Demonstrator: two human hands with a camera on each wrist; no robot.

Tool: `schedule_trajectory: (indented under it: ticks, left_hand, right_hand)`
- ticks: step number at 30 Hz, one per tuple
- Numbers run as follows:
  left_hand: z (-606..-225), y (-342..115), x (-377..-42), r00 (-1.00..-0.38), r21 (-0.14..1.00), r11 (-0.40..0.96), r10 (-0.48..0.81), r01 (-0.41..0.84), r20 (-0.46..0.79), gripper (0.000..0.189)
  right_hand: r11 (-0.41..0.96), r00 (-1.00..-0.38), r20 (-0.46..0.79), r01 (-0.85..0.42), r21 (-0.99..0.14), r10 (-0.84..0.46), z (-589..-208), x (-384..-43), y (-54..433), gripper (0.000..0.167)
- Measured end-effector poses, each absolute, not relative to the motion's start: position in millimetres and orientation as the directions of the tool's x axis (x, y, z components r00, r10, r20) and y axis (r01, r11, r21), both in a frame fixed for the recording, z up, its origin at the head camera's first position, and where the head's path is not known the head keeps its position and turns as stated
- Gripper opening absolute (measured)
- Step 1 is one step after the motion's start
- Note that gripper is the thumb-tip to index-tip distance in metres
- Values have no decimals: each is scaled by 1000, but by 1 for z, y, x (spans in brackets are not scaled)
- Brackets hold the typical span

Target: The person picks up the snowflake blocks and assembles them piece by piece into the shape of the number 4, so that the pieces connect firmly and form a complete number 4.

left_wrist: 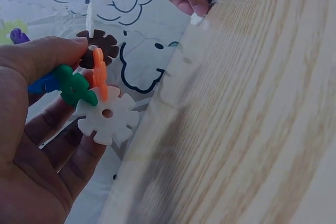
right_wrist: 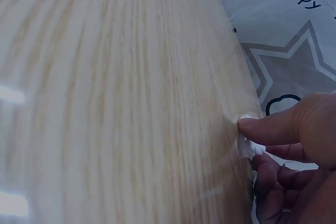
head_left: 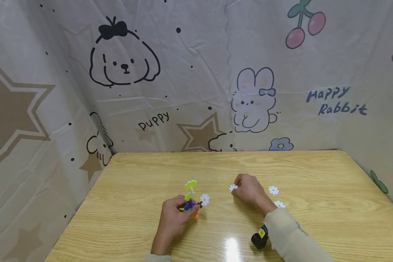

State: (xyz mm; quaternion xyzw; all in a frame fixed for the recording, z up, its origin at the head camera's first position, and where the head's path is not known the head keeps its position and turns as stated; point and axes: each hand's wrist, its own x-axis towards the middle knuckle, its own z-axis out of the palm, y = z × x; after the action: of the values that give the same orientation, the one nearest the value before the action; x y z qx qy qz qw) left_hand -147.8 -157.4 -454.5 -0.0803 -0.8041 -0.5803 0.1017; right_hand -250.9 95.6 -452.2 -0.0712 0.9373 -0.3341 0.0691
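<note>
My left hand holds a cluster of interlocking snowflake discs, with the thumb on a brown disc. Orange, green, blue and white discs join into the cluster in the left wrist view. Yellow-green discs rise from its top in the head view, and another white disc sticks out to the right. Farther right, my right hand pinches a single white snowflake disc between thumb and fingers, low over the table. Its fingers partly cover that disc.
Two loose white discs lie on the wooden table just right of my right hand, one partly behind the wrist. A black wrist camera sits at the right sleeve. A printed cloth hangs behind the table's far edge.
</note>
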Motion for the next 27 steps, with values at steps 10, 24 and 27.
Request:
schedule_trajectory:
  ticks: [10, 24, 27]
  left_hand:
    - [-458, -158, -146, -964, 917, 308, 7, 253, 264, 10]
    - [-462, -159, -150, -952, 880, 369, 47, 299, 304, 11]
    - [-461, -158, -150, -951, 882, 364, 47, 300, 305, 11]
  right_hand:
    - [726, -972, -39, -148, -672, -233, -450, -245, 102, 6]
    - [633, -957, -21, -174, -755, -289, -436, -231, 104, 6]
    - [605, -947, 4, -209, -768, -321, -430, -227, 103, 5]
